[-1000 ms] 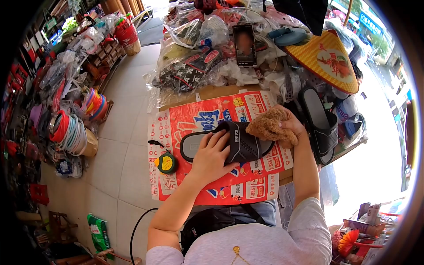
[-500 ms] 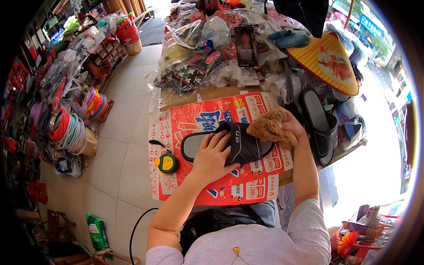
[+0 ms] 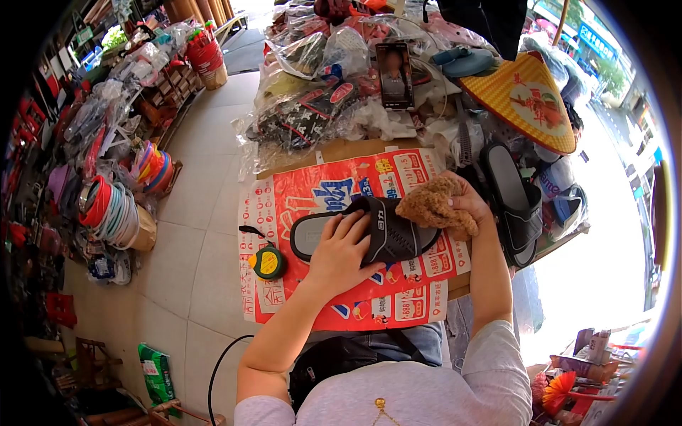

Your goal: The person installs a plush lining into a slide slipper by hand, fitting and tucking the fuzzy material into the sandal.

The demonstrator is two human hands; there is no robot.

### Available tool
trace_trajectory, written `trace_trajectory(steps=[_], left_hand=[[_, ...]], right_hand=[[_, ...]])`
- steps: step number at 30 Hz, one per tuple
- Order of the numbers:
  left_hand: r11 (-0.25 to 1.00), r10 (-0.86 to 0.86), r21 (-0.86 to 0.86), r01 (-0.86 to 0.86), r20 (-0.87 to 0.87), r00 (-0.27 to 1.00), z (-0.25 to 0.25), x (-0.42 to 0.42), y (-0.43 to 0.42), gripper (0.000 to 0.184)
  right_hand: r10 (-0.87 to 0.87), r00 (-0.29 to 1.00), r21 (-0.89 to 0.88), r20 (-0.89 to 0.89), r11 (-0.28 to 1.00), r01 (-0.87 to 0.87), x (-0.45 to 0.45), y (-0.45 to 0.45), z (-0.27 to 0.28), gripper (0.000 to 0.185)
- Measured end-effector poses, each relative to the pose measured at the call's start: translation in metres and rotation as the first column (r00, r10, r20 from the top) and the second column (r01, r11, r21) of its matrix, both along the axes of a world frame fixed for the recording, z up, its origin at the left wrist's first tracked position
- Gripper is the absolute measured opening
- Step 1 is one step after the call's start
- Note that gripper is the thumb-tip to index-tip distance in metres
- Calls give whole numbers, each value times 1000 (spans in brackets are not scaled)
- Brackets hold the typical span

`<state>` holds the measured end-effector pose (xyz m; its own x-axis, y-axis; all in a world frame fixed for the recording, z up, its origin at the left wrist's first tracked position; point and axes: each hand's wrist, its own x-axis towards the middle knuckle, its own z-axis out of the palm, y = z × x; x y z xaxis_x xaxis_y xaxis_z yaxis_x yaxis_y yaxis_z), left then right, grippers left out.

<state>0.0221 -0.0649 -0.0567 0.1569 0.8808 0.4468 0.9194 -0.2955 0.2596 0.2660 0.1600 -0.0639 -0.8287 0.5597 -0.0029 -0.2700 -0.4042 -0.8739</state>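
A black slide sandal point(image 3: 401, 241) with a grey insole lies on a red and white printed sheet. My left hand point(image 3: 339, 255) holds it down, fingertips at the opening of its strap and thumb along the near edge. In my right hand point(image 3: 469, 202) a fuzzy brown cloth point(image 3: 430, 202) is bunched up, resting against the toe end of the strap. The other slide sandal point(image 3: 515, 202) lies to the right, past my right wrist.
A tape measure point(image 3: 269, 263) sits on the printed sheet point(image 3: 284, 192) at left. Behind are bagged goods point(image 3: 305, 113), a propped phone point(image 3: 396, 77) and a yellow conical hat point(image 3: 526, 103). Coiled hoses point(image 3: 117, 220) stand on the floor at left.
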Motion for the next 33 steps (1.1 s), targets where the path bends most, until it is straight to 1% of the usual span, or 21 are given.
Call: trace_trajectory(steps=[6, 16, 22, 26, 28, 33], left_hand=[[1000, 0, 4, 0, -1, 1000, 0, 0, 0, 63], [1000, 1, -2, -1, 2, 1000, 0, 0, 0, 63], [1000, 2, -3, -2, 5, 1000, 0, 0, 0, 63], [1000, 3, -6, -3, 4, 1000, -1, 0, 0, 63], [999, 4, -43, -5, -15, 1000, 0, 0, -1, 56], [999, 1, -35, -1, -11, 1000, -1, 0, 0, 56]], right_hand=[[35, 999, 9, -1, 999, -35, 0, 2, 0, 57], [37, 999, 22, 1, 999, -38, 0, 3, -1, 56], [24, 1000, -12, 1, 1000, -24, -1, 0, 2, 56], [34, 999, 14, 0, 999, -34, 0, 2, 0, 55], [34, 999, 16, -3, 999, -34, 0, 2, 0, 55], [23, 1000, 23, 10, 999, -23, 0, 1, 0, 55]])
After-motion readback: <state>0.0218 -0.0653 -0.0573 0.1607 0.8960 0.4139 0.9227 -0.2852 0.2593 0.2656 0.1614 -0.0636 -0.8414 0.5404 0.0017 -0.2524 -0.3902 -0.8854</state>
